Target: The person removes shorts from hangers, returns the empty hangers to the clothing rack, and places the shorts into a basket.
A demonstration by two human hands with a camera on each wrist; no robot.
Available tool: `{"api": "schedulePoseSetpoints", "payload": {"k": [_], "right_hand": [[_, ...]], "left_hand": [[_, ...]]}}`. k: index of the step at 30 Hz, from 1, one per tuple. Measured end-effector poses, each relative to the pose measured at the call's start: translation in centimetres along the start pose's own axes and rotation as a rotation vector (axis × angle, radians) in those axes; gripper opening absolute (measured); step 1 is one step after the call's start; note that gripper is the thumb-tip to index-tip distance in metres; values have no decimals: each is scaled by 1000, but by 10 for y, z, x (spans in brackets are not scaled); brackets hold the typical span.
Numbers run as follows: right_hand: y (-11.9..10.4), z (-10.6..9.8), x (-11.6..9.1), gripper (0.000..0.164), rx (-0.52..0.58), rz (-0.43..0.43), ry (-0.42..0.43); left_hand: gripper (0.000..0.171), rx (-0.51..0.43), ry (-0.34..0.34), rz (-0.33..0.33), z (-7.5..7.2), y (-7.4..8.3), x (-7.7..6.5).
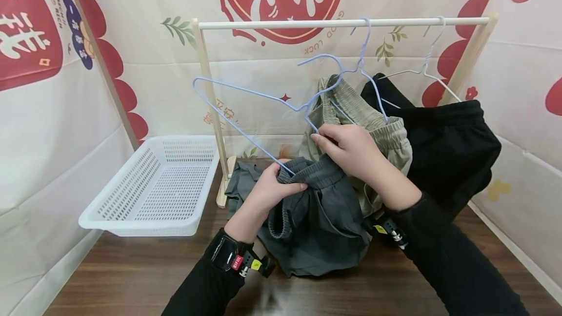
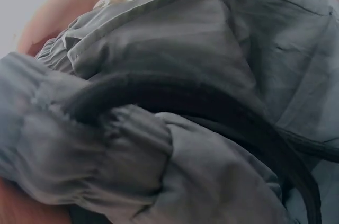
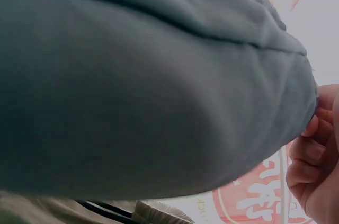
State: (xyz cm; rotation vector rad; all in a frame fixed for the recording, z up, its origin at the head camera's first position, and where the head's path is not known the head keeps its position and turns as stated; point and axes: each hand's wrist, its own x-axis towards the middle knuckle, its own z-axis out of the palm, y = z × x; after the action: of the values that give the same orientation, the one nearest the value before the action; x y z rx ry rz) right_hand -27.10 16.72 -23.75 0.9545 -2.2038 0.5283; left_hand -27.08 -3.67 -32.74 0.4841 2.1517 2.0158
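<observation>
Grey elastic-waist pants point(image 1: 318, 238) sag below the fingers; left hand point(image 1: 274, 187) pinches their waistband point(image 1: 327, 172), right hand point(image 1: 353, 152) the blue hanger point(image 1: 263, 95) above; either grip loosening could let the tilted, unhooked hanger slip out.

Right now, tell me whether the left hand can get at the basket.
Likely yes: the basket looks unblocked in front, though the left hand must first release the gray shorts.

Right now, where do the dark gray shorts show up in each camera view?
Head: the dark gray shorts sit at lower centre.
Left wrist: the shorts fill most of it.
Right wrist: the shorts cover the left and middle.
Landmark: red round print, top centre in head, lower right in right wrist, absent in left wrist.
</observation>
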Motion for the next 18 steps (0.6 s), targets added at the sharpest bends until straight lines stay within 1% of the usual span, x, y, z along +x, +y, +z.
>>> {"api": "schedulePoseSetpoints", "payload": {"k": [4, 8, 12, 15, 18], "right_hand": [[3, -4, 8, 28, -20, -47, -56], [4, -9, 15, 20, -20, -74, -115], [2, -10, 22, 19, -3, -71, -142], [-1, -10, 27, 22, -14, -65, -132], [-6, -9, 28, 25, -31, -21, -159]], "left_hand": [[54, 11, 1, -13, 2, 2, 0], [53, 37, -18, 7, 4, 3, -1], [51, 73, -22, 26, 6, 2, 0], [51, 93, -12, 22, 7, 1, 1], [51, 101, -17, 19, 7, 0, 2]]}}
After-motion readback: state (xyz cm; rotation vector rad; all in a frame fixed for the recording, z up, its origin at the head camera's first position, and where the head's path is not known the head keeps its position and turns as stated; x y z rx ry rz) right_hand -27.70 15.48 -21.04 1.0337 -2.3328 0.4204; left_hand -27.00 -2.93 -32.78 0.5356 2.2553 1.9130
